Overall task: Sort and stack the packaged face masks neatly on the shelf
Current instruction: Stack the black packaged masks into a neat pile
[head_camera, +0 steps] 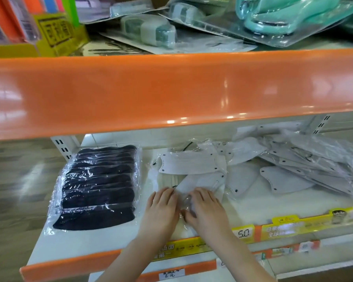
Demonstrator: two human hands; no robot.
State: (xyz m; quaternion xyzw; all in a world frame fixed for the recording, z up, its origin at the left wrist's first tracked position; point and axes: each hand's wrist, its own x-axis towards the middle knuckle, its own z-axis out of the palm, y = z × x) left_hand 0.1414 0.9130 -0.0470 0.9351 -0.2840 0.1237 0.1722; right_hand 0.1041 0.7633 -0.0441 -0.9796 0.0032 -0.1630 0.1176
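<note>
Masks in clear bags lie on a white shelf with an orange front edge. Both hands are side by side at the front of the shelf, on top of one bagged white mask. The left hand lies flat on it with straight fingers. The right hand lies on it too, with its fingers a bit bent; I cannot tell if it is pinching the plastic. Just behind is another white mask, lying flat. To the right, a messy pile of white masks leans every which way. To the left, a neat stack of black masks sits in its wrap, apart from the hands. Yellow price tags run along the front edge.
</note>
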